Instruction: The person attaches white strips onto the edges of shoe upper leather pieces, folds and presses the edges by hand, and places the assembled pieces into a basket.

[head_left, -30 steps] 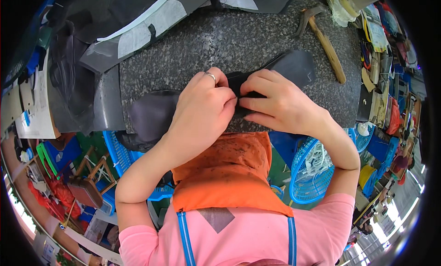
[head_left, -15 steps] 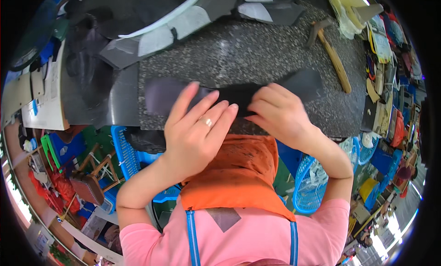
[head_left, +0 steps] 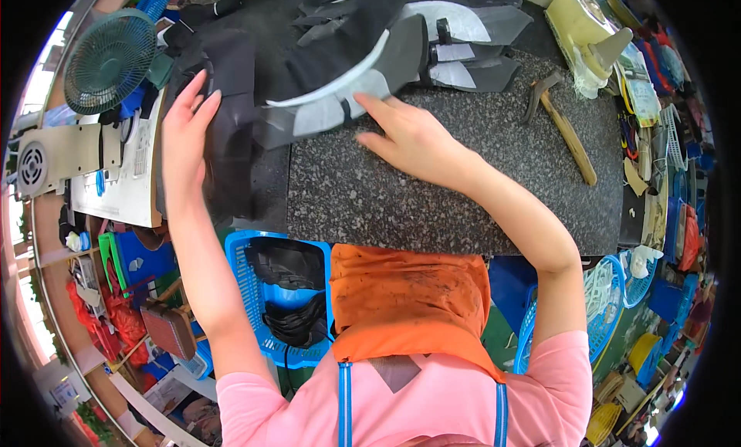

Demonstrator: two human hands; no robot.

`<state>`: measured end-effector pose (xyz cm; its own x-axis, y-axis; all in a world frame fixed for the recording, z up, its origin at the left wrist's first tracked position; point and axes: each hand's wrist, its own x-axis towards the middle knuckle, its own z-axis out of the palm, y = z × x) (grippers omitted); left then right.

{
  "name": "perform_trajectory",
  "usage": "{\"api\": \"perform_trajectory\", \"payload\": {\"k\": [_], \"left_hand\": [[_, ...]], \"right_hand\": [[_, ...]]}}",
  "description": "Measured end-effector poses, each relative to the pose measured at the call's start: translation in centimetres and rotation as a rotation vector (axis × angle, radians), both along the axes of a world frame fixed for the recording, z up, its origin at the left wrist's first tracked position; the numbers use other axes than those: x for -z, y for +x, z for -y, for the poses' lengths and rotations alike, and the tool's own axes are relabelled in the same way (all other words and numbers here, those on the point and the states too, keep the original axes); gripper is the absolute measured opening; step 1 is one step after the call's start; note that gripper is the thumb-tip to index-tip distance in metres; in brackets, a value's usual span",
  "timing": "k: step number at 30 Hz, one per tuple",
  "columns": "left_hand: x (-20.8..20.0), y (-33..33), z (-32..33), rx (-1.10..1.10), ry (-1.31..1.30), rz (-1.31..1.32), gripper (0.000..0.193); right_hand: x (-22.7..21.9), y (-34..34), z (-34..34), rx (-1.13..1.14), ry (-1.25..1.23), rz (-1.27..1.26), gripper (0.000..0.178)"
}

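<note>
At the left of the work surface my left hand (head_left: pixel 187 130) lies over black sheet material (head_left: pixel 231 80), index finger and thumb apart, its other fingers partly hidden. My right hand (head_left: pixel 417 142) reaches over the grey speckled stone slab (head_left: pixel 370 192). Its thumb and index finger are spread. The index fingertip meets, or hovers just over, a pale patch (head_left: pixel 320 116) along the edge of a dark flat piece with a curved white strip (head_left: pixel 340 84). I cannot tell whether it touches.
A hammer (head_left: pixel 567 134) with a wooden handle lies right on the slab. More dark pieces with white patches (head_left: pixel 451 22) lie at the back. A cream machine (head_left: pixel 583 30) stands back right, a green fan (head_left: pixel 112 61) back left. Blue baskets (head_left: pixel 239 292) sit below the front edge.
Both hands have left the dark strip they were on at the slab's front. My left hand moved far left, my right hand up and left. The strip no longer shows there; the view shifted left.
</note>
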<state>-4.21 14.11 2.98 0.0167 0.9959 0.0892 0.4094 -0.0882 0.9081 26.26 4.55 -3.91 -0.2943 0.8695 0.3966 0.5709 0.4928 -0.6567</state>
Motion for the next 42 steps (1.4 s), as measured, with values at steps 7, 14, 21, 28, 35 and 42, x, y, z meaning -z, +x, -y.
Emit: {"api": "perform_trajectory", "payload": {"k": [7, 14, 21, 28, 35, 42], "left_hand": [[2.8, 9.9, 10.3, 0.391, 0.859, -0.603, 0.040], [7.6, 14.5, 16.1, 0.569, 0.577, -0.518, 0.054], [7.4, 11.9, 16.8, 0.696, 0.404, -0.407, 0.048], [8.8, 11.5, 13.7, 0.477, 0.714, -0.691, 0.036], [9.1, 10.4, 14.1, 0.532, 0.655, -0.695, 0.027], [8.1, 9.1, 12.5, 0.601, 0.550, -0.590, 0.041]], "right_hand": [[-7.7, 5.7, 10.9, 0.025, -0.437, 0.221, 0.046], [-3.4, 4.7, 3.1, 0.309, 0.222, 0.602, 0.051], [-3.3, 5.2, 0.7, -0.086, -0.183, 0.349, 0.027], [-5.4, 2.2, 0.6, -0.094, -0.165, 0.431, 0.013], [-2.8, 0.0, 6.1, -0.092, -0.022, 0.292, 0.024], [-3.2, 0.8, 6.2, -0.093, -0.164, 0.181, 0.033]]}}
